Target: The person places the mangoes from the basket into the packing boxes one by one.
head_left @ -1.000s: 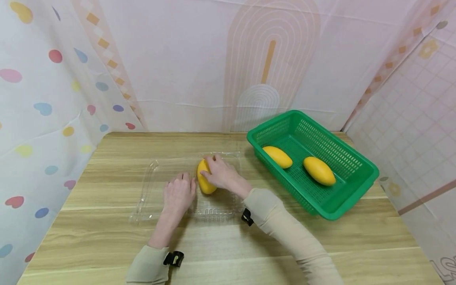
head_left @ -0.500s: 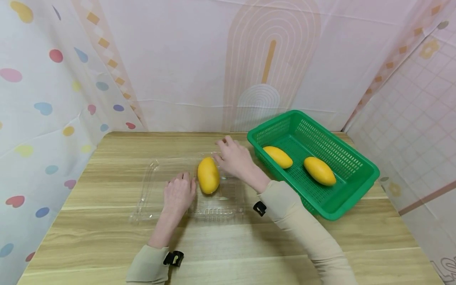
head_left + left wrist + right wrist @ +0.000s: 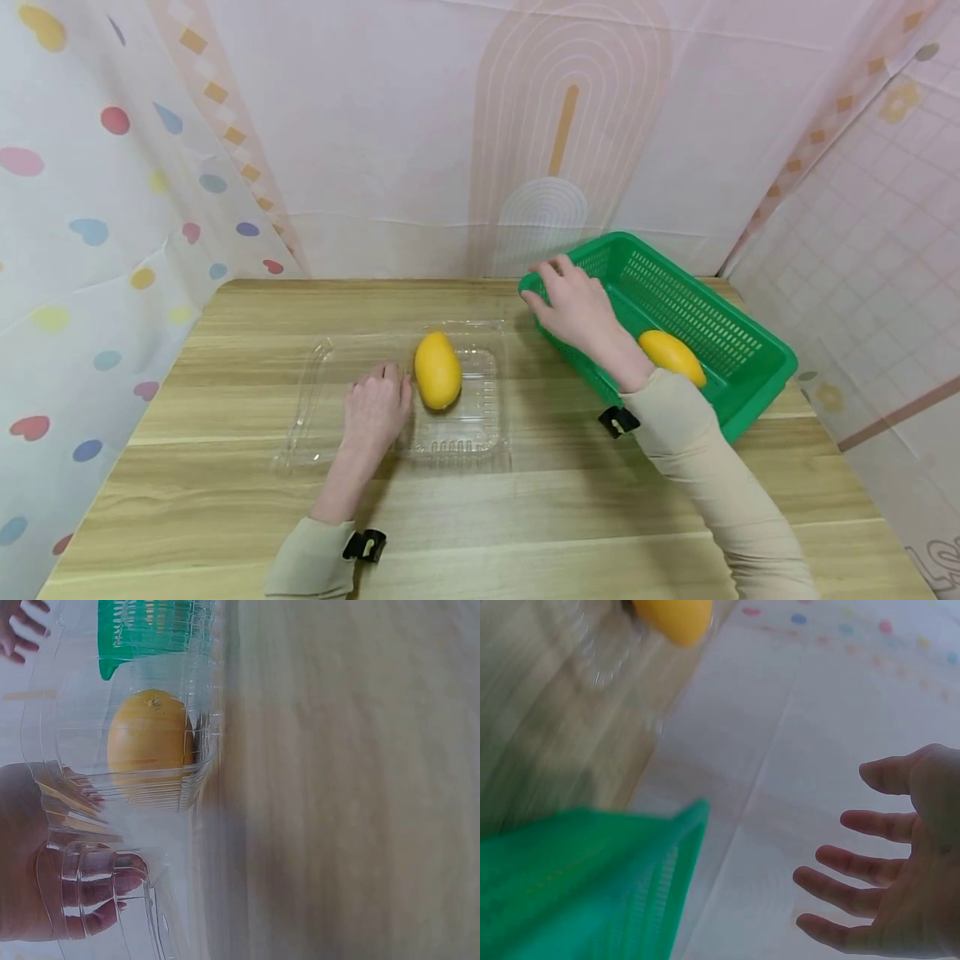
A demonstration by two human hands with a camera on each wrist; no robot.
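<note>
A yellow mango (image 3: 438, 371) lies lengthwise in one half of an unfolded clear plastic clamshell box (image 3: 480, 437). My left hand (image 3: 377, 408) holds this box at the fold between its halves, thumb and bent fingers on either side of the ridge in the left wrist view. Over the back left corner of a green plastic basket (image 3: 780, 363) hovers my right hand (image 3: 576, 308), fingers spread and nothing in them, as the right wrist view confirms. Another mango (image 3: 667, 354) shows inside the basket, partly behind my right wrist. The hand and forearm cover the basket's left side.
Under everything is a wood-grain table (image 3: 480, 533). Its back edge meets a patterned curtain (image 3: 375, 150), which also hangs along the left and right sides. The box's lid half (image 3: 311, 408) lies flat to the left of my left hand.
My right hand has let go of the mango in the box and moved right and back to above the basket, hiding one mango there. The left hand has stayed in place.
</note>
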